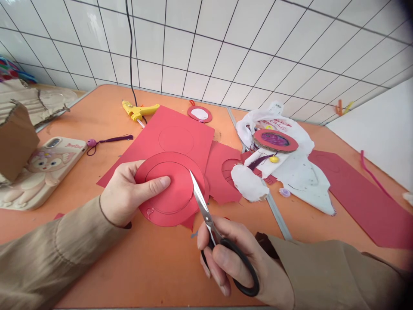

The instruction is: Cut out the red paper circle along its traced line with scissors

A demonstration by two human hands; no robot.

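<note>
A red paper disc (176, 189) with an inner circle drawn on it is pinched in my left hand (130, 191), the thumb lying flat on its face. My right hand (235, 254) has its fingers through the black handles of a pair of scissors (206, 211). The blades reach over the right part of the disc along the drawn line, and a short slit shows there. Under and behind the disc lies a square red sheet (151, 137) with a faint circle on it. Next to it is a cut red scrap (219, 172).
A yellow glue gun (138, 111) lies at the back, near a small red ring (200, 113). To the right are a white plastic bag (303, 176), a red oval piece (275, 141) and a red strip (364, 198). A phone (45, 172) and cardboard (17, 137) sit left.
</note>
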